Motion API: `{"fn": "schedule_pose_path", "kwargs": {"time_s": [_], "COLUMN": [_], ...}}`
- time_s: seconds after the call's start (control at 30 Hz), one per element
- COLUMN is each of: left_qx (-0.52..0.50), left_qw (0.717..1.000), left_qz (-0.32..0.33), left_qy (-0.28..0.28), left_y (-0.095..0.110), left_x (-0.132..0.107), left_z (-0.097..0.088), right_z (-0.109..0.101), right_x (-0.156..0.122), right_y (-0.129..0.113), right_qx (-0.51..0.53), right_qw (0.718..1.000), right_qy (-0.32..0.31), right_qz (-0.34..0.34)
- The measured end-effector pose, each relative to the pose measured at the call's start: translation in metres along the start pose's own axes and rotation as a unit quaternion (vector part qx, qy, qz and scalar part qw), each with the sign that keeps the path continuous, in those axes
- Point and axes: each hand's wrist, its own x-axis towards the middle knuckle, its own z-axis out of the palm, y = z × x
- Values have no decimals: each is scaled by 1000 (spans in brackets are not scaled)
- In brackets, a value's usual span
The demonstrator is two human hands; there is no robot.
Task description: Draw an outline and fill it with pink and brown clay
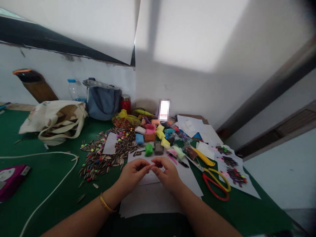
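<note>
My left hand (133, 175) and my right hand (168, 174) meet over the white paper sheets (145, 200). Fingertips of both pinch a small piece of pink modelling clay (151, 166), partly hidden by the fingers. Just beyond them lie several wrapped clay packs, among them a green pack (148, 149), a grey pack (158, 148) and a blue pack (139, 139). A black pen (183, 163) rests on the paper, right of my right hand. Left of my left hand spreads a pile of striped sunflower seeds (98, 161) mixed with small coloured balls.
Red-and-yellow-handled scissors (204, 170) and a yellow utility knife (204, 157) lie at right. Beyond are sheets with seed-and-clay figures (235, 177). A canvas bag (53, 115), blue bag (103, 100), red flask (125, 104) and blurred bright screen (164, 109) line the back. A white cable (53, 187) crosses the left.
</note>
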Motion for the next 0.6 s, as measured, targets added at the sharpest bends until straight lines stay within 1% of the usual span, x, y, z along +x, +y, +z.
{"fn": "schedule_pose_path", "kwargs": {"time_s": [0.1,0.23,0.3,0.47,0.6], "left_qx": [-5,-26,-33,-6,9], "left_qw": [1000,1000,999,1000,1000], "left_qz": [2,-1,0,6,17], "left_qy": [3,-5,-6,3,-1], "left_y": [1,1,2,3,1], "left_x": [0,0,0,0,1], "left_z": [0,1,1,1,1], "right_z": [1,0,0,0,0], "right_x": [1,1,1,1,2], "right_y": [0,-1,-1,-3,-5], "right_qx": [-19,-38,-34,-10,-51], "right_qw": [1000,999,999,1000,999], "right_qy": [-8,6,3,1,-9], "right_qz": [1,-3,-3,0,1]}}
